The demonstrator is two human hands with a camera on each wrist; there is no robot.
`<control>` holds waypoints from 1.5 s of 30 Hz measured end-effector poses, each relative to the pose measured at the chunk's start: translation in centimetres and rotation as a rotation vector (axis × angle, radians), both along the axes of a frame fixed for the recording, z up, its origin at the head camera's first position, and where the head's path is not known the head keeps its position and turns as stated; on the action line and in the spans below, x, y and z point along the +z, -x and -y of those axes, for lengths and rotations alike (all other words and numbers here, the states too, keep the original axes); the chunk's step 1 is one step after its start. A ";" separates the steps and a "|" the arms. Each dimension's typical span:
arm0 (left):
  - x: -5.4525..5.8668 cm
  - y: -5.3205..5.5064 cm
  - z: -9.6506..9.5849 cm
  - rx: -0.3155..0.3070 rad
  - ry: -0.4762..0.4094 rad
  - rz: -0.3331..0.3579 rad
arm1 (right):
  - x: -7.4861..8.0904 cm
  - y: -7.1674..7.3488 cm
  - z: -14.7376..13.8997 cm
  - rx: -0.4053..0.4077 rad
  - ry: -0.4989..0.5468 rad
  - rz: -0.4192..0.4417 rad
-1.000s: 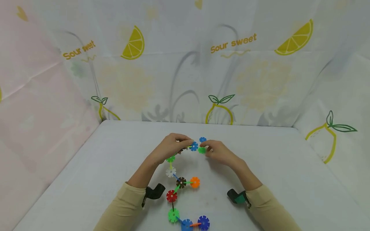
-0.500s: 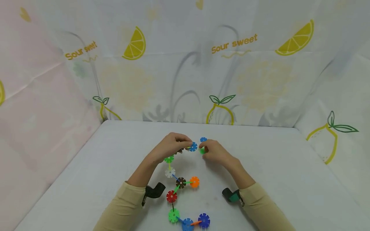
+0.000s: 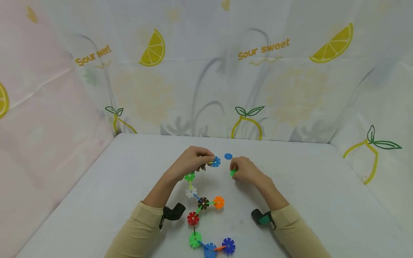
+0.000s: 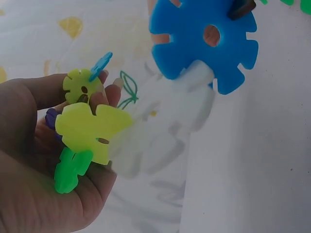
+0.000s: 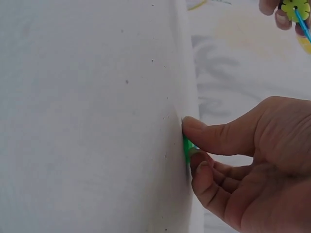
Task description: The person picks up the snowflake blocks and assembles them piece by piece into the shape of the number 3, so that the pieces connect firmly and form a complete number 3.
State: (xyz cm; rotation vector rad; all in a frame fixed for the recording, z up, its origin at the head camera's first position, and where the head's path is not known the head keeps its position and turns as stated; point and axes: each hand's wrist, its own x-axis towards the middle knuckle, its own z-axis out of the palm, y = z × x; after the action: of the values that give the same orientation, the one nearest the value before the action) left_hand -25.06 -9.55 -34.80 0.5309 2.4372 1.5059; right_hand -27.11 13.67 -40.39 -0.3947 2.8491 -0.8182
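My left hand grips the far end of a chain of slotted snowflake discs. Past its fingertips sticks out a blue disc. In the left wrist view a yellow disc, a green disc and a purple one sit at the palm and fingers, and a large blue disc is close to the camera. To the right, my right hand pinches a green snowflake disc between thumb and fingers, low at the tabletop. The fingers cover most of it.
The chain runs toward me through a white disc, a brown disc with an orange one, and a red disc, ending in a dark blue disc. A separate blue disc lies beyond my right hand.
My right hand has shifted slightly right and nearer, taking the green disc away from beside the loose blue disc. My left hand stays nearly still with the chain.
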 end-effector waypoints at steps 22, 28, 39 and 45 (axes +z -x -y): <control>-0.3 0.2 -0.1 0.046 -0.046 -0.007 | 0.4 -0.6 -1.5 0.146 0.250 -0.014; -0.1 0.2 -0.1 0.061 -0.073 0.005 | 1.1 -1.1 -1.1 0.161 0.359 -0.040; -0.1 0.1 -0.3 0.071 -0.067 0.024 | 2.3 -2.0 -0.3 0.193 0.387 -0.204; -0.1 0.1 -0.4 0.062 -0.071 0.024 | 2.7 -2.4 0.0 0.198 0.386 -0.249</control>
State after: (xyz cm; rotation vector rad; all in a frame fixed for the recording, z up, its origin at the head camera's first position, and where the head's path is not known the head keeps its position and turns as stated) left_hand -25.11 -9.18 -34.92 0.4521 2.4109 1.6190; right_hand -24.73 13.69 -37.64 -0.8675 2.7921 -1.3626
